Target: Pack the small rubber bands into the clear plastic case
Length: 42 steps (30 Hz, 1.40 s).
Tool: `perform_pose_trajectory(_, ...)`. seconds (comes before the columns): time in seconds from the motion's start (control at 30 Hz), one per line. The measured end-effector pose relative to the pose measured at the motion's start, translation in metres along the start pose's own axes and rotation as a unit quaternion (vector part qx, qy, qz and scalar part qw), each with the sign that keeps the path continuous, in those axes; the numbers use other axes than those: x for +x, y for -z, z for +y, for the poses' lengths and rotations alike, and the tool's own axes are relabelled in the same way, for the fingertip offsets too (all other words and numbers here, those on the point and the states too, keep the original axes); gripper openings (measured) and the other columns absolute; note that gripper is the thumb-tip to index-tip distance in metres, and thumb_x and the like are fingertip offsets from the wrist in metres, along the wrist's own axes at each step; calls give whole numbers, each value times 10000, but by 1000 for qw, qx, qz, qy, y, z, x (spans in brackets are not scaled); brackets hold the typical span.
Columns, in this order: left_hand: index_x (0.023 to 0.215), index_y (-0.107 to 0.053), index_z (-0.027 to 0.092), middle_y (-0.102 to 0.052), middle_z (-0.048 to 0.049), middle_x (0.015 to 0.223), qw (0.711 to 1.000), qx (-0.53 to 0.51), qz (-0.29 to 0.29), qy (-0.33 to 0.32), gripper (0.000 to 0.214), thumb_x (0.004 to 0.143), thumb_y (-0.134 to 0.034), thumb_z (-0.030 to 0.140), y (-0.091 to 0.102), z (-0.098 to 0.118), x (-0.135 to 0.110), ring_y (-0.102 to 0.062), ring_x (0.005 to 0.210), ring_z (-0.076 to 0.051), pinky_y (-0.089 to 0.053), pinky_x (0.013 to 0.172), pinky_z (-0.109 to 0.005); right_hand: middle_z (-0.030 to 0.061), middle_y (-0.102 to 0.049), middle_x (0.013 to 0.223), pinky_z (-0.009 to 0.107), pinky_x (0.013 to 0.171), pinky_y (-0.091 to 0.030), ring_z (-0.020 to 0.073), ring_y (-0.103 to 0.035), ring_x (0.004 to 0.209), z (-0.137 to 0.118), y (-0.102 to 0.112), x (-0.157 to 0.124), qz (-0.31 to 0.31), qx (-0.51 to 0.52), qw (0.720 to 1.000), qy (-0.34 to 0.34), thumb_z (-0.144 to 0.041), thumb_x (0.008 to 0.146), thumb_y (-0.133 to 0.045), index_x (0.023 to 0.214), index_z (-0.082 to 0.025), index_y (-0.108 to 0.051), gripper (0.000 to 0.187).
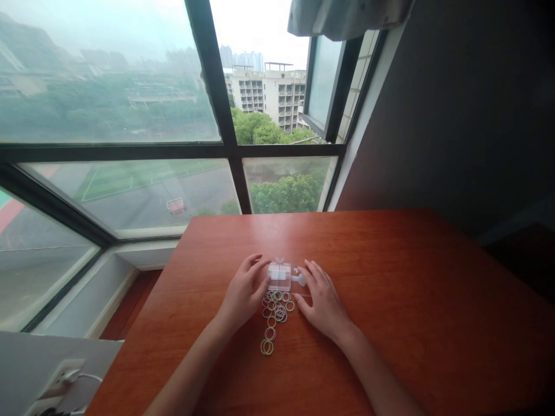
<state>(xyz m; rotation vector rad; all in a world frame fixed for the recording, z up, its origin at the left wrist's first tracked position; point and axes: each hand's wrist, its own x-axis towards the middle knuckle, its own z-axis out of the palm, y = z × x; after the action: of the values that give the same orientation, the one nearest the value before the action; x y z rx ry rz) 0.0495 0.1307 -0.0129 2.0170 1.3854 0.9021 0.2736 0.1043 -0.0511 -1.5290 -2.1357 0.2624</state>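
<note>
A small clear plastic device, box-like with a knob on top and a pale handle on its right side, stands on the wooden table. Just in front of it lies a loose pile of thin pale rings, with several trailing toward me. My left hand is at the device's left side, fingers apart and lightly curved; whether the fingertips touch it I cannot tell. On the other side, my right hand has its fingers spread close to the handle, the thumb pointing toward the rings. Neither hand visibly grips anything.
The reddish-brown table runs wide to the right and ends at a dark wall. Beyond its far edge are framed windows, one pane swung outward. A wall socket with a white plug is at lower left.
</note>
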Motion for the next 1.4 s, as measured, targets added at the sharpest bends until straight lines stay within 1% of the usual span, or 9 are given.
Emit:
perform_pose_trajectory(0.1,1248,-573,234,-452,-121,1403,995,44,-56,-66,369,882,-531,254,-2,-1,8,-472,1274,-263,-407,1072,-443,119,-422,1449,466,1105,-347,278,-350,1356,0,0,0,7,5,1000,-1,-324,842,-555,1376,-180,-451,563)
perform_pose_trajectory(0.13,1241,-579,236,-457,-121,1403,993,53,-65,-79,369,874,-545,256,-4,-3,8,-485,1263,-265,-420,1060,-440,118,-424,1449,464,1104,-350,276,-353,1354,1,0,0,8,6,1000,-2,-326,843,-555,1378,-181,-450,564)
perform_pose_trajectory(0.2,1222,-594,236,-466,-121,1400,992,66,-60,-92,365,859,-570,266,-8,-6,8,-501,1249,-269,-436,1045,-441,119,-421,1452,461,1103,-352,274,-355,1353,1,-1,0,11,5,1000,-5,-325,844,-555,1380,-178,-448,566)
perform_pose_trajectory(0.33,1233,-577,217,-452,-132,1410,994,69,-36,-82,379,861,-575,286,-12,-12,4,-488,1266,-266,-427,1061,-435,121,-416,1456,456,1106,-347,273,-350,1356,0,-3,0,11,3,1000,-13,-328,851,-551,1380,-173,-449,561)
perform_pose_trajectory(0.47,1240,-562,212,-446,-126,1410,995,60,-42,-69,378,873,-568,302,-11,-15,3,-458,1290,-256,-408,1085,-421,120,-413,1459,460,1100,-352,277,-349,1356,-1,-3,1,8,-2,1000,-15,-336,854,-552,1383,-180,-446,562)
perform_pose_trajectory(0.73,1234,-562,231,-419,-115,1434,996,45,-48,-58,362,879,-563,303,-9,-17,1,-464,1290,-252,-418,1080,-418,129,-388,1477,475,1105,-346,283,-329,1370,-4,0,1,7,-8,1000,-11,-322,857,-548,1391,-166,-432,568)
perform_pose_trajectory(0.93,1163,-607,234,-453,-99,1417,998,50,-15,-37,311,861,-584,304,-9,-17,-3,-471,1292,-255,-419,1082,-415,121,-369,1491,471,1118,-331,280,-314,1380,-5,2,0,-9,-6,1000,-2,-311,867,-541,1400,-169,-421,564)
perform_pose_trajectory(1.13,1168,-590,224,-416,-107,1442,997,68,-26,-28,313,872,-573,321,-9,-21,-7,-451,1306,-255,-414,1084,-424,113,-340,1511,479,1129,-308,274,-287,1395,-6,5,1,-23,-9,1000,7,-298,863,-534,1414,-166,-401,581)
perform_pose_trajectory(1.4,1152,-605,228,-427,-100,1442,997,62,-23,-32,304,857,-583,298,-7,-21,-6,-467,1296,-259,-423,1076,-425,120,-329,1517,492,1125,-288,280,-264,1407,-10,8,4,-30,-22,999,3,-277,844,-524,1408,-172,-412,585)
